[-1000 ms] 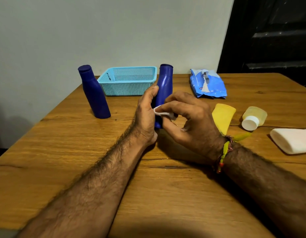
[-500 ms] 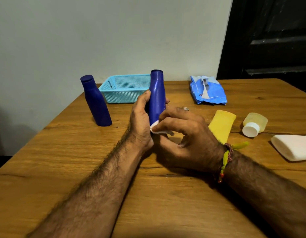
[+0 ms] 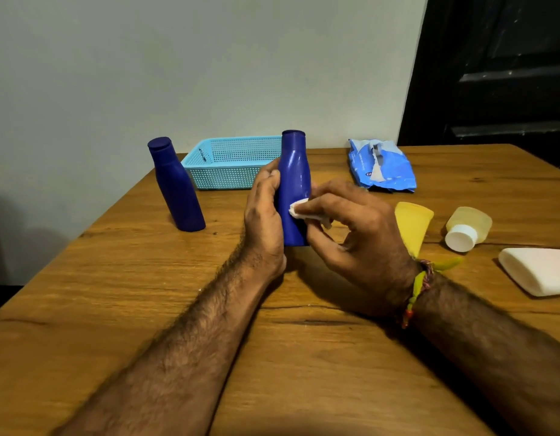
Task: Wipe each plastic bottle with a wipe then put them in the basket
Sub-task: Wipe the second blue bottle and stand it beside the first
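Two hands on one blue bottle [image 3: 293, 184], mid-frame.
Left hand [image 3: 264, 215] grips it upright; right hand [image 3: 357, 228] pinches a wipe [image 3: 299, 210] against it.

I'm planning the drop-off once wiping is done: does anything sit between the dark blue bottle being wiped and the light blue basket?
Nothing visible does. The dark blue plastic bottle, gripped by the left hand and wiped by the right hand, stands just in front of the light blue mesh basket; the second dark blue bottle stands off to the left.
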